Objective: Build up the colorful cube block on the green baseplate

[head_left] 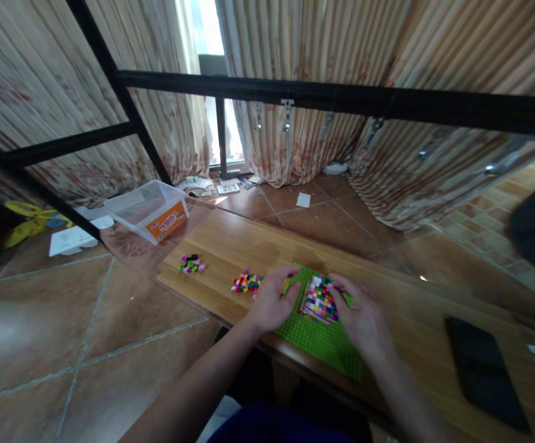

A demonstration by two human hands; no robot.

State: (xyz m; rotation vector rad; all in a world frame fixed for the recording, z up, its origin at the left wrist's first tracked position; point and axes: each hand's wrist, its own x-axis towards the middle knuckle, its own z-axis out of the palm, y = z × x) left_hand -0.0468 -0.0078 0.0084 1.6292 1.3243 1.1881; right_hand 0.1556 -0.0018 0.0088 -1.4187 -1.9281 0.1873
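A block of many small coloured building bricks (319,300) stands on a green studded baseplate (317,344) on the wooden table. My right hand (358,311) is at the block's right side, thumb and fingertips pinched at its upper right corner; a small pink brick seems to be between them. Left of the block, my left hand (276,298) hovers over the baseplate's edge with thumb and fingers apart and nothing visible in them. Beside it lies a pile of loose mixed-colour bricks (247,282), partly hidden by the hand.
A smaller pile of pink, green and black bricks (191,264) lies at the table's left end. On the right rests a dark flat object (485,372). A clear plastic box (149,212) with an orange label stands beyond the left end. A black metal frame (249,89) crosses before the curtains.
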